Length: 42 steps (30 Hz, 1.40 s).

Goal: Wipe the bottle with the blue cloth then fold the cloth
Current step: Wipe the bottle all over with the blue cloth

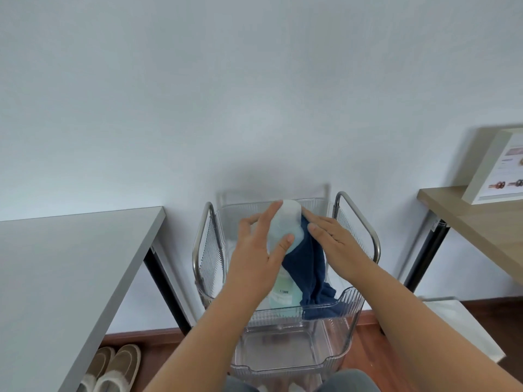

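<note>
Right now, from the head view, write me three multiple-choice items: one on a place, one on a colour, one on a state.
1. Where are the slippers?
A. under the grey table
B. in the cart
C. on the wooden shelf

2. What colour is the cloth?
A. white
B. dark blue
C. red

3. How is the bottle held?
A. lying loose
B. gripped by the left hand
C. untouched

Key: 1 A, they sit on the floor beneath the grey table. 2 B, it drapes navy. 3 B, fingers curl round it while the right hand presses the cloth.
</note>
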### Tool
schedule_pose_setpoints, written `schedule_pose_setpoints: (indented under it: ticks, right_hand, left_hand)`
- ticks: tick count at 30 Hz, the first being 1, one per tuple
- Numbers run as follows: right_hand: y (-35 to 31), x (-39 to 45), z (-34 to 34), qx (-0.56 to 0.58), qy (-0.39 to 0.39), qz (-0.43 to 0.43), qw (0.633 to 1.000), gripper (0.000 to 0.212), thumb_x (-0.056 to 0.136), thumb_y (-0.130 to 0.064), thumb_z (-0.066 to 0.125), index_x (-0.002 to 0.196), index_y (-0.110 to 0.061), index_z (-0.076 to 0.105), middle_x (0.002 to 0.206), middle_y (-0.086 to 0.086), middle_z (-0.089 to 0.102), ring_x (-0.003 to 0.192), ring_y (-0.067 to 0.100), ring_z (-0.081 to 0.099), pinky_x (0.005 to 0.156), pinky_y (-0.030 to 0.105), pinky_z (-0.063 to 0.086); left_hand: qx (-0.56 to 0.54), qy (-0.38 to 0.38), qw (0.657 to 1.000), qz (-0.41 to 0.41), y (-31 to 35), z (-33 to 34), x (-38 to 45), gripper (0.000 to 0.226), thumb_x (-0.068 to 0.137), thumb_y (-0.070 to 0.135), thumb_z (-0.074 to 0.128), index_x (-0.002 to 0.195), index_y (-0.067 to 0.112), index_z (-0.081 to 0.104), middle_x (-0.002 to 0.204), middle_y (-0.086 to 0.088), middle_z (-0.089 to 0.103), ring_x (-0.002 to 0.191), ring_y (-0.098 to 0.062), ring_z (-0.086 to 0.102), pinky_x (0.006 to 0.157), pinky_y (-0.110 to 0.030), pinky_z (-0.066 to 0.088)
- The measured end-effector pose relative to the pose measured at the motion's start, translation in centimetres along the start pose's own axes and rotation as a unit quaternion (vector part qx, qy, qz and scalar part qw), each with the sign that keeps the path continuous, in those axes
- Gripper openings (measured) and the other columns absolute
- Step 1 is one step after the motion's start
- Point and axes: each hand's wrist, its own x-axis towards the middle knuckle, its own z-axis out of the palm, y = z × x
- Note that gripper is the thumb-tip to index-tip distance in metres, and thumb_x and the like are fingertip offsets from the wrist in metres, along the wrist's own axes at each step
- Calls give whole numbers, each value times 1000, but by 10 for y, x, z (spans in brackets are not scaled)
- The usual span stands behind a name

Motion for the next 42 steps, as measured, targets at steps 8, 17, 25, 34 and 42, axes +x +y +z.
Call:
schedule_pose_setpoints:
  ticks: [8,17,25,34,42]
  right_hand:
    - [-7,-9,3,-29,5,-2,1000,45,100,-37,42,145,-40,35,137,-16,45,132,2,31,111,25,22]
    - [-18,21,6,62,-25,-40,997,43,100,-18,37,120,-47,61,122,-28,61,118,3,51,104,22,38]
    - [-18,11,18,232,0,34,972,38,102,-25,38,112,-45,68,115,-16,70,106,0,63,79,8,48]
    - [-24,10,19,239,21,59,969,43,102,-21,40,100,-52,70,109,-21,71,102,-4,64,79,9,49]
    - [-22,8,24,258,43,72,962,36,103,-22,38,111,-37,70,109,-13,72,105,4,66,85,19,52]
  left_hand:
    - [-74,-40,996,-4,-3,-4,10,61,85,53,67,134,65,34,131,12,51,116,-4,53,90,-36,53]
    - [-99,-89,991,-20,-10,-14,15,60,85,48,71,131,65,36,126,14,53,110,-10,60,83,-23,52]
    - [31,7,999,39,9,-20,23,43,75,68,63,116,57,53,117,23,42,114,16,39,79,4,32]
    - [79,-44,994,65,15,-52,48,15,88,38,70,101,46,70,112,22,63,109,3,55,96,-24,42]
    - [218,36,975,25,35,-35,31,48,76,79,46,104,44,66,95,22,60,88,1,56,84,-20,26]
